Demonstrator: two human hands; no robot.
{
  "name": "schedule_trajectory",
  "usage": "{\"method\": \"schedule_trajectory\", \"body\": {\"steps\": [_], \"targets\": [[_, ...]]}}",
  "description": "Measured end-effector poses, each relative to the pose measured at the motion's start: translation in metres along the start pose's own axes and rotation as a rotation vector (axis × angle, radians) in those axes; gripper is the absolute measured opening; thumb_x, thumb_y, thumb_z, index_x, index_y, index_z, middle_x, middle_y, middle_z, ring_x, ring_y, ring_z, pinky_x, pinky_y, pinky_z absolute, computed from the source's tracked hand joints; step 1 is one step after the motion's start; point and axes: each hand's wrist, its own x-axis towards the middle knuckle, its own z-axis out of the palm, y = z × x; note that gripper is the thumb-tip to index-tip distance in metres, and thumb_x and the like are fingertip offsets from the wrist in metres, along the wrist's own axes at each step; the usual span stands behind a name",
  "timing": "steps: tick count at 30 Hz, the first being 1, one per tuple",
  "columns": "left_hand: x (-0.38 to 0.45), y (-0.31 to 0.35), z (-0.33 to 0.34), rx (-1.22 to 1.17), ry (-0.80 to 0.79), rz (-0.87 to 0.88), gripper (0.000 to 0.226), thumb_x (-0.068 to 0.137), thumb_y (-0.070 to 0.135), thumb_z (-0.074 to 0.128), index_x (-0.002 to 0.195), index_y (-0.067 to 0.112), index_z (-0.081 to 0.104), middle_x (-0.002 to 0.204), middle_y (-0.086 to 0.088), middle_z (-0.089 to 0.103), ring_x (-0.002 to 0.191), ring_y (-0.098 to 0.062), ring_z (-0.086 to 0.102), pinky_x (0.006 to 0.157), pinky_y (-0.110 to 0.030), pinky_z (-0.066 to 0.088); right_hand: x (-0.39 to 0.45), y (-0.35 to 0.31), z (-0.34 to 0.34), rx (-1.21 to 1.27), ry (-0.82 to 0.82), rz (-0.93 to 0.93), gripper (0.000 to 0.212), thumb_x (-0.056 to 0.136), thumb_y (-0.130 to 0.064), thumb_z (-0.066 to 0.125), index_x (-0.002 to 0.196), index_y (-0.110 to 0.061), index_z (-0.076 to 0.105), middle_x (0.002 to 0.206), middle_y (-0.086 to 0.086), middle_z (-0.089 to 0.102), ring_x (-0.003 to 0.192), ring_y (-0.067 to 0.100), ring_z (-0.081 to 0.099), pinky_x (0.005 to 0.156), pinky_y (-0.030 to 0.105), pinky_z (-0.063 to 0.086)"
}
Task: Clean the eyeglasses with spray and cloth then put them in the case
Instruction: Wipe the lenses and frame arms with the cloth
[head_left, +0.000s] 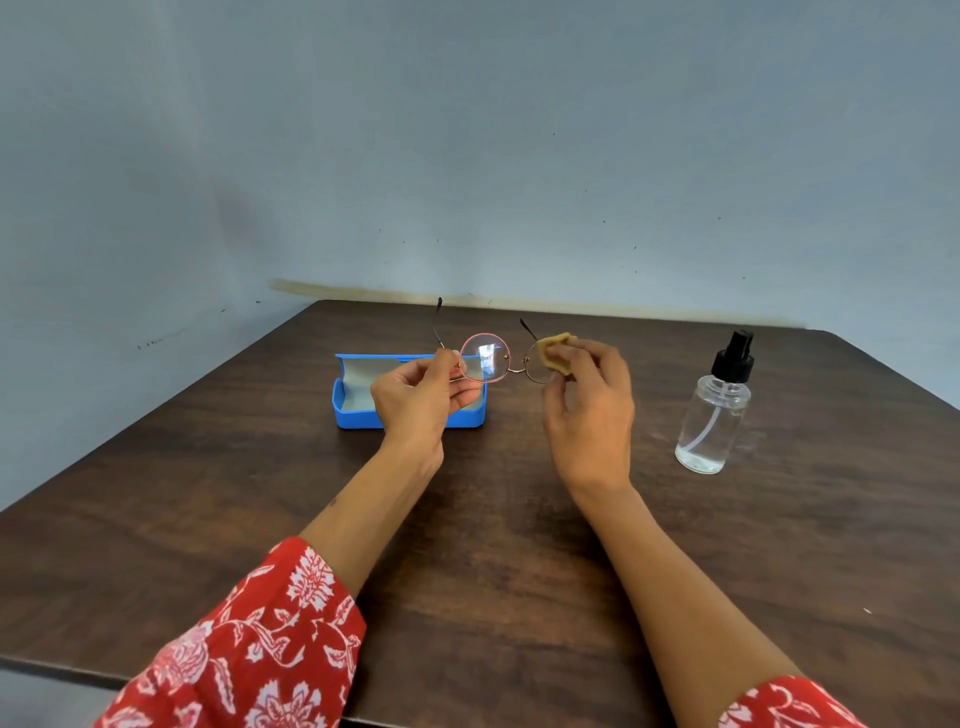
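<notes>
Left hand (415, 395) pinches glasses (485, 358) up steady so right hand (587, 410) pinching cloth (555, 353) wipes one lens; case (358, 415) open, waiting.

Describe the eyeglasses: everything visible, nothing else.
The round-lensed, thin gold metal-framed eyeglasses are held up above the dark wooden table, in front of the open blue case. Both temples are unfolded and point away from the person, with dark tips. The left hand pinches the frame at the left hinge. That lens is clear, rim tinted pinkish, catching a reflection. The right hand presses a small tan cloth over the other lens, hiding most of it.
</notes>
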Motion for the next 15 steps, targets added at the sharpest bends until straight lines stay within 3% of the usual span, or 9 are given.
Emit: {"method": "schedule_trajectory", "body": {"steps": [3, 6, 9, 13, 15], "targets": [[-0.001, -0.001, 0.001, 0.001, 0.001, 0.001, 0.009, 0.085, 0.009, 0.065, 0.077, 0.006, 0.066, 0.069, -0.008, 0.067, 0.056, -0.014, 0.067, 0.051, -0.020, 0.055, 0.001, 0.004, -0.004, 0.000, 0.035, 0.045, 0.029, 0.080, 0.008, 0.056, 0.102, -0.007, 0.066, 0.111, 0.009, 0.057, 0.104, 0.022, 0.055, 0.081, 0.025, 0.048], [-0.002, -0.002, 0.001, -0.007, 0.001, 0.014, 0.012, 0.085, 0.009, 0.065, 0.073, 0.009, 0.065, 0.071, -0.008, 0.068, 0.057, -0.014, 0.068, 0.052, -0.020, 0.056, -0.003, -0.005, 0.000, -0.023, -0.009, -0.011, 0.029, 0.079, 0.007, 0.058, 0.103, -0.007, 0.066, 0.111, 0.008, 0.057, 0.105, 0.021, 0.054, 0.080, 0.018, 0.043], [-0.002, 0.000, 0.000, -0.026, 0.003, 0.020, 0.012, 0.084, 0.009, 0.065, 0.073, 0.009, 0.064, 0.070, -0.006, 0.068, 0.056, -0.012, 0.068, 0.052, -0.020, 0.056, -0.006, -0.009, 0.005, -0.011, -0.042, -0.056, 0.030, 0.079, 0.007, 0.057, 0.104, -0.007, 0.067, 0.113, 0.008, 0.057, 0.106, 0.022, 0.054, 0.079, 0.022, 0.047], [-0.002, 0.000, 0.001, -0.027, -0.007, 0.023, 0.013, 0.084, 0.007, 0.065, 0.071, 0.007, 0.065, 0.069, -0.007, 0.068, 0.055, -0.013, 0.067, 0.052, -0.020, 0.055, -0.002, -0.001, 0.001, 0.045, 0.070, 0.008, 0.031, 0.079, 0.010, 0.055, 0.103, -0.006, 0.066, 0.112, 0.009, 0.056, 0.104, 0.022, 0.055, 0.085, 0.019, 0.044], [-0.002, 0.000, 0.002, -0.028, -0.013, 0.024, 0.014, 0.084, 0.006, 0.065, 0.070, 0.006, 0.065, 0.068, -0.008, 0.067, 0.054, -0.013, 0.067, 0.052, -0.020, 0.055, 0.001, 0.004, -0.001, 0.065, 0.129, 0.042, 0.031, 0.078, 0.012, 0.053, 0.102, -0.003, 0.064, 0.110, 0.011, 0.056, 0.102, 0.024, 0.057, 0.087, 0.024, 0.047]]}}
